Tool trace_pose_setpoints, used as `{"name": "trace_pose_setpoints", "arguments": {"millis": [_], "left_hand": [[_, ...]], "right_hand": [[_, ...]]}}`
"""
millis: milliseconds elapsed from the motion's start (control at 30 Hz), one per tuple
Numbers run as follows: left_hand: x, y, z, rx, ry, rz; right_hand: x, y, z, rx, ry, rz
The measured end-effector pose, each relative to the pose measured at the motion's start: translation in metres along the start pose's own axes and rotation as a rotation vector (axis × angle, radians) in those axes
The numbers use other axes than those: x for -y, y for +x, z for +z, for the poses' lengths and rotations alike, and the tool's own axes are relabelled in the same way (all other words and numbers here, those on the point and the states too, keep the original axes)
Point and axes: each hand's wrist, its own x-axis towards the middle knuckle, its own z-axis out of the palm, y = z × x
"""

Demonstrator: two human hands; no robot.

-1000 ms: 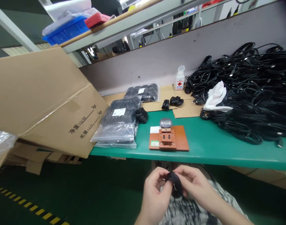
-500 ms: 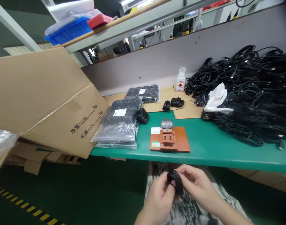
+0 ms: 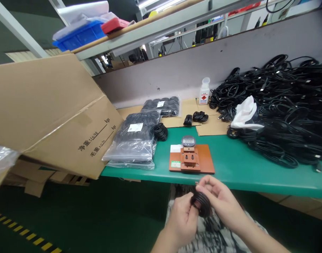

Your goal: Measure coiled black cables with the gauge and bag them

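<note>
A coiled black cable (image 3: 203, 204) is held over my lap, just in front of the bench edge. My left hand (image 3: 182, 216) grips the coil from its left side, thumb pressed against it. At the coil's upper side, the fingers of my right hand (image 3: 216, 196) are pinched on the cable, and a small tip shows beyond them; its details are too small to make out. Beyond my hands, a brown gauge fixture (image 3: 207, 160) with a round digital display (image 3: 188, 141) reading zeros rests on the green bench (image 3: 240, 172).
Left of the fixture lie bagged cable coils (image 3: 131, 137) and a loose coil (image 3: 161, 132). Two small coils (image 3: 200, 116) sit behind it on cardboard, near a white bottle (image 3: 204, 92). A cable heap (image 3: 279, 105) with a white cloth (image 3: 244, 114) covers the right. A carton (image 3: 57, 116) stands left.
My right hand has risen slightly, with its fingertips now above the coil. The coil has turned in my left hand and shows more of its round opening.
</note>
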Motion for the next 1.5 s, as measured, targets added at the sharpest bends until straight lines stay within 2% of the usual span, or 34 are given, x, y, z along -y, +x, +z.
{"name": "trace_pose_setpoints", "arguments": {"millis": [67,133,233,333,433,500,767,900,1133,1500], "left_hand": [[0.002,0.006,-0.004,-0.022,0.061,0.032],[0.003,0.012,-0.008,-0.020,0.099,0.044],[0.003,0.021,-0.013,0.002,0.109,0.071],[0.005,0.028,-0.017,0.006,0.115,0.091],[0.010,0.034,-0.020,-0.010,0.164,0.092],[0.014,0.037,-0.024,-0.009,0.186,0.098],[0.026,0.049,-0.037,0.061,0.206,0.165],[0.028,0.051,-0.039,0.096,0.227,0.213],[0.025,0.053,-0.039,0.114,0.225,0.178],[0.023,0.053,-0.039,0.091,0.269,0.132]], "right_hand": [[0.002,0.005,-0.002,-0.035,-0.062,-0.150],[0.004,0.011,-0.007,-0.033,-0.227,-0.420],[0.008,0.023,-0.019,0.060,-0.537,-0.825],[0.013,0.035,-0.030,0.177,-0.751,-0.994],[0.016,0.044,-0.037,0.292,-0.889,-0.989],[0.014,0.048,-0.041,0.312,-0.930,-0.962],[0.002,0.053,-0.045,0.218,-0.951,-0.960],[0.000,0.053,-0.047,0.222,-0.969,-0.922],[-0.003,0.050,-0.050,0.265,-0.992,-0.816],[-0.005,0.050,-0.052,0.255,-0.972,-0.765]]}}
